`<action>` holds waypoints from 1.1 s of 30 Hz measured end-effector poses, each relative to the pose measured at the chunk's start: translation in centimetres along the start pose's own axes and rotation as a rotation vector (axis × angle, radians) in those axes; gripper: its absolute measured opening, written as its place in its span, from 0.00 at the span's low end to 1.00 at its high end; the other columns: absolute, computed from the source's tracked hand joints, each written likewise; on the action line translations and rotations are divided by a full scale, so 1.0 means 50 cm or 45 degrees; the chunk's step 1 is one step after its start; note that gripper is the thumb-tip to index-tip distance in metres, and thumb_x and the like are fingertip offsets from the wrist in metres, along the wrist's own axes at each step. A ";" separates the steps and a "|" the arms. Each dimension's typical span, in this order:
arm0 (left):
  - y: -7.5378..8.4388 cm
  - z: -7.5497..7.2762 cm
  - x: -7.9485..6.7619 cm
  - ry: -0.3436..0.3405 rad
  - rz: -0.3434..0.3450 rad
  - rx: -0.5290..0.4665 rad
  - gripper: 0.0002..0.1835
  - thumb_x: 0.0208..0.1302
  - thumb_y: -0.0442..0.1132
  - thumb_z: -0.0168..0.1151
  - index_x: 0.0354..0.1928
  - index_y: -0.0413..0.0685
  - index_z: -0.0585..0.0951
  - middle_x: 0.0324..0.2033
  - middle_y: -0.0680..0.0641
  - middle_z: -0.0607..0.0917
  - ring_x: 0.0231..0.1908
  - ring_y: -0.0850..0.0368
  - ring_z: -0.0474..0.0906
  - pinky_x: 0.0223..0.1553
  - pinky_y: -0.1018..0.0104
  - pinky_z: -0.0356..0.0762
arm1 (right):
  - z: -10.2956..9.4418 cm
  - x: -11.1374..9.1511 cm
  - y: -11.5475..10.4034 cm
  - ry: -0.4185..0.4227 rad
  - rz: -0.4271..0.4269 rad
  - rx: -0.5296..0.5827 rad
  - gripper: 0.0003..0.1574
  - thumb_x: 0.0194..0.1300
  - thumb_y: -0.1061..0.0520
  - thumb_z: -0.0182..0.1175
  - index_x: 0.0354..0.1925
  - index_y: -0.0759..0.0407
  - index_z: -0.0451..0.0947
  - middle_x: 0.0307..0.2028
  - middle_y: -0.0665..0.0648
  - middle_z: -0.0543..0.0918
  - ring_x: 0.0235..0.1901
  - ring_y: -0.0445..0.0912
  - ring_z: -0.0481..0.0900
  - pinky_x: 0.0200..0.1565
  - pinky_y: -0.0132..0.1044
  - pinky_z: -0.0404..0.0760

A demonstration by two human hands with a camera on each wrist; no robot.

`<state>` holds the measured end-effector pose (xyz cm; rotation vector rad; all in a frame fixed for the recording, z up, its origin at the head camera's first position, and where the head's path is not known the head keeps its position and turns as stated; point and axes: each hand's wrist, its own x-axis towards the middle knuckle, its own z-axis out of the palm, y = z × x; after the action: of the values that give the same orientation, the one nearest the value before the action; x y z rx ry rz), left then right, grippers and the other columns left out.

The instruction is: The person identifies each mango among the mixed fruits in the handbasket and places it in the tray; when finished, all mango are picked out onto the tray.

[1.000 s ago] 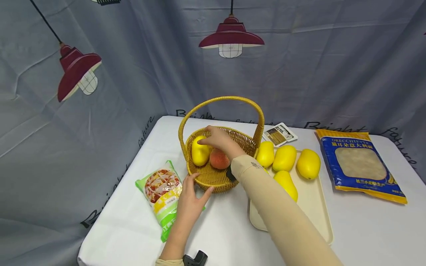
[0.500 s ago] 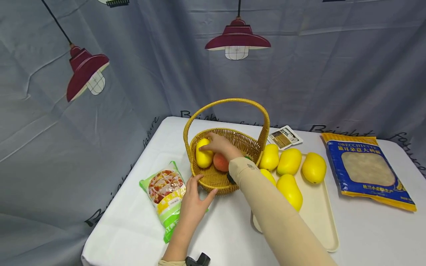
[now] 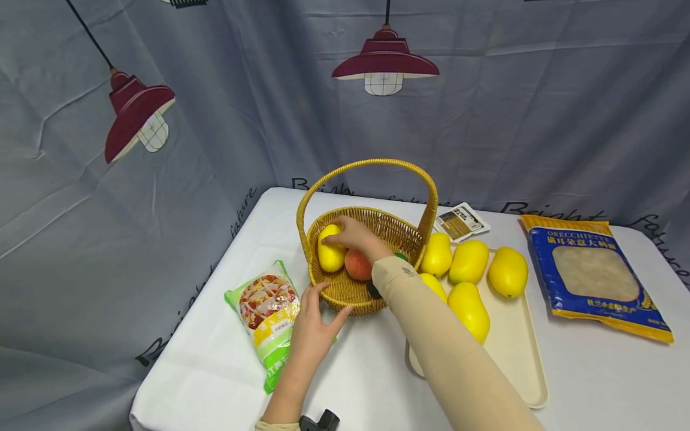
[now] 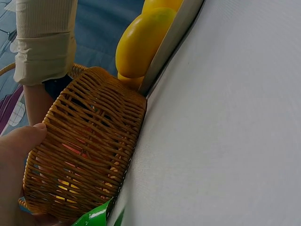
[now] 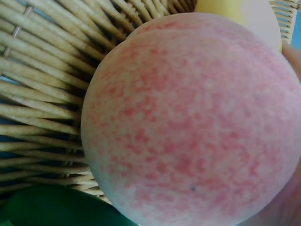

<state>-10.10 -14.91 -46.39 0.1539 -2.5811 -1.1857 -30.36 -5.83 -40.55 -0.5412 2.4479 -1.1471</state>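
Note:
A yellow wicker basket (image 3: pixel 350 293) with a tall hooped handle stands on the white table. Inside it, at the left, my right hand (image 3: pixel 357 234) grips the upper part of a yellow mango (image 3: pixel 330 256). A reddish peach (image 3: pixel 358 265) lies beside that mango, under my right hand, and fills most of the right wrist view. Part of a dark green thing (image 5: pixel 61 207) shows in the basket; its kind is hidden. My left hand (image 3: pixel 312 329) rests against the basket's near-left side, thumb and fingers spread wide along the wicker wall.
Right of the basket, a cream tray (image 3: pixel 517 353) carries several yellow mangoes (image 3: pixel 469 261). A green food bag (image 3: pixel 269 317) lies left, close to my left hand. A blue pasta bag (image 3: pixel 598 275) lies far right, and a small white-and-brown packet (image 3: pixel 462 221) behind the tray.
My right hand has settled lower onto the mango, its fingers closing round it. The whole view shifted slightly. My left hand has stayed against the basket.

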 end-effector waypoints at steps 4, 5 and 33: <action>0.000 0.002 0.000 -0.006 -0.001 0.005 0.36 0.60 0.63 0.62 0.64 0.54 0.65 0.66 0.39 0.64 0.56 0.36 0.72 0.51 0.40 0.73 | -0.011 0.000 -0.002 0.056 -0.016 0.008 0.42 0.61 0.44 0.65 0.67 0.57 0.64 0.59 0.60 0.73 0.54 0.53 0.73 0.54 0.47 0.74; 0.001 0.003 0.000 -0.008 -0.002 0.005 0.37 0.60 0.63 0.63 0.65 0.54 0.65 0.66 0.39 0.64 0.56 0.36 0.72 0.51 0.41 0.73 | -0.015 -0.003 -0.003 0.070 -0.016 0.014 0.42 0.61 0.44 0.65 0.67 0.57 0.64 0.59 0.60 0.74 0.52 0.53 0.73 0.53 0.47 0.75; 0.004 0.006 -0.005 -0.073 -0.071 -0.034 0.40 0.58 0.67 0.60 0.66 0.55 0.62 0.67 0.43 0.62 0.59 0.42 0.70 0.50 0.43 0.74 | -0.187 -0.277 -0.014 0.259 -0.084 0.123 0.43 0.57 0.38 0.68 0.67 0.34 0.63 0.52 0.57 0.75 0.46 0.52 0.77 0.43 0.47 0.80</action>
<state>-9.94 -14.49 -46.48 0.1901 -2.6253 -1.2610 -22.99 6.55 -32.02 -0.5013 2.5432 -1.4010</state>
